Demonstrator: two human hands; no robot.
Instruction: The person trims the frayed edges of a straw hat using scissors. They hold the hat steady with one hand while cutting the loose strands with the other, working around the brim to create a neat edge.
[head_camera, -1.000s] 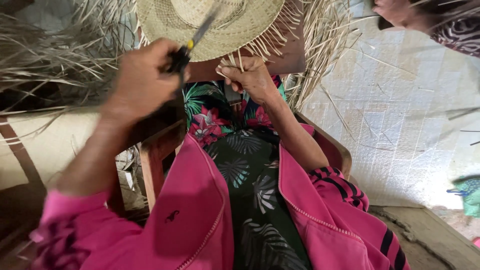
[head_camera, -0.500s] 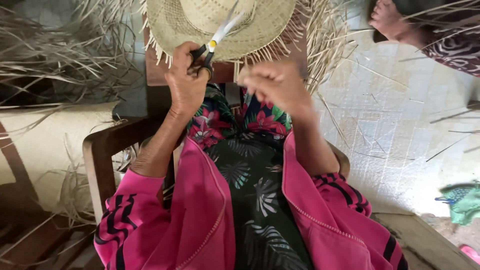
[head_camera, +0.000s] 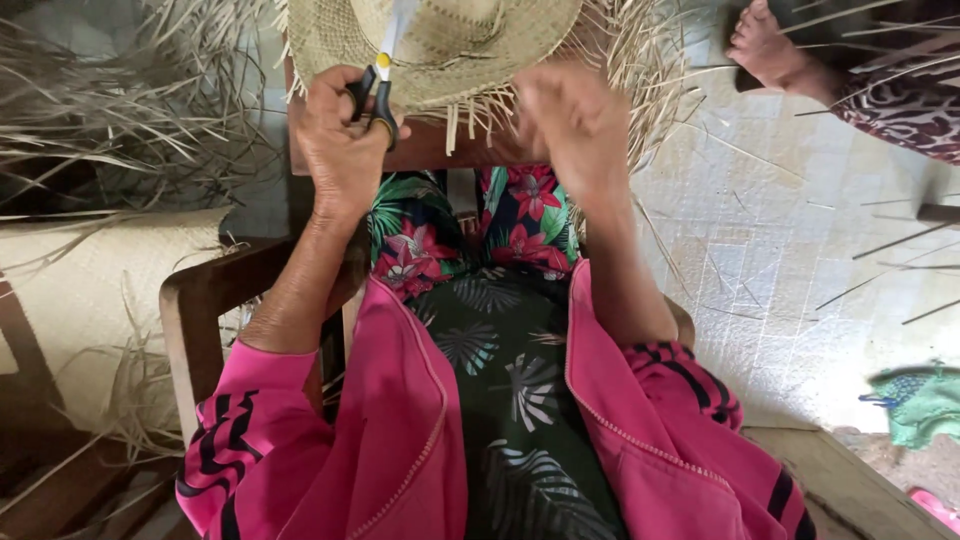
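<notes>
A woven straw hat (head_camera: 470, 45) with loose strands fringing its rim rests over my knees at the top of the view. My left hand (head_camera: 335, 140) grips black-handled scissors (head_camera: 375, 85), blades pointing up across the hat's weave. My right hand (head_camera: 575, 125) is closed on the hat's frayed edge just right of the scissors, a little blurred. I am seated in a wooden chair, wearing a pink jacket over a floral dress.
A wooden chair arm (head_camera: 215, 300) runs beside my left forearm. A woven mat (head_camera: 90, 290) and dry straw bundles (head_camera: 120, 110) lie to the left. Another person's foot (head_camera: 770, 50) rests on the tiled floor at top right. Green cloth (head_camera: 915, 400) lies at right.
The view has shifted so the chair and both arms sit more central. My left hand with the scissors has moved right toward the hat's rim, and my right hand has risen onto the fringe.
</notes>
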